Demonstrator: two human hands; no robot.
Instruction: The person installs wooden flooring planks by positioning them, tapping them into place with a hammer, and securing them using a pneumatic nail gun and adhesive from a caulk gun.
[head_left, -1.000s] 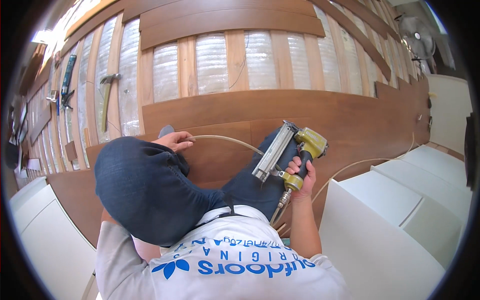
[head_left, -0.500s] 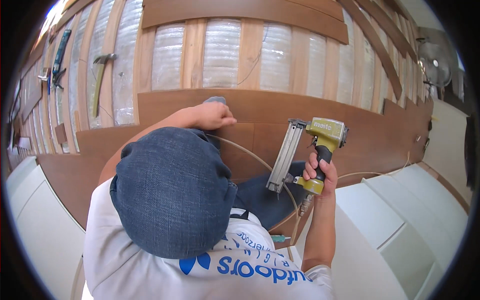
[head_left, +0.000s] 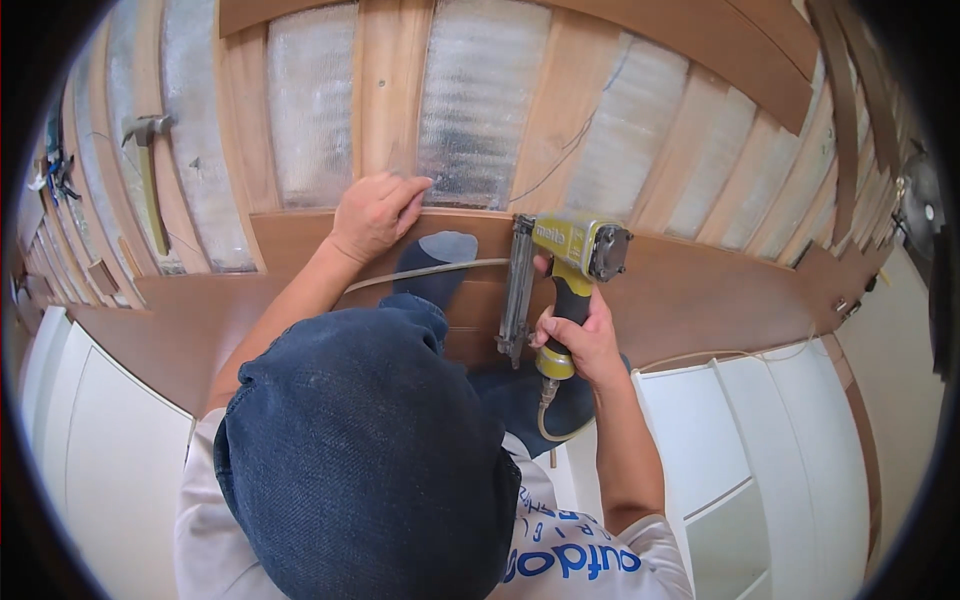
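Observation:
In my right hand (head_left: 585, 345) is a yellow-green nail gun (head_left: 583, 245), gripped by its black handle. Its long grey magazine (head_left: 514, 295) points back toward me, and its nose is close to the front-row edge of a brown floorboard (head_left: 300, 238). My left hand (head_left: 378, 215) rests at that same edge, left of the gun, with thumb and forefinger pinched together; anything between them is too small to make out. A pale air hose (head_left: 430, 268) crosses over a foot in a dark blue and grey sock (head_left: 440, 262) between my hands.
Beyond the boards, wooden battens (head_left: 390, 90) alternate with silvery film (head_left: 480, 90). Loose planks (head_left: 700, 50) lie across them. A hammer (head_left: 150, 180) lies at left. White panels (head_left: 120, 410) stand on the left, a white cabinet (head_left: 700, 430) on the right, and a fan (head_left: 922, 200) at far right.
My left hand has moved forward and left to the board's far edge. The nail gun has swung left and forward, its magazine now nearly upright in the picture. My head leans further forward.

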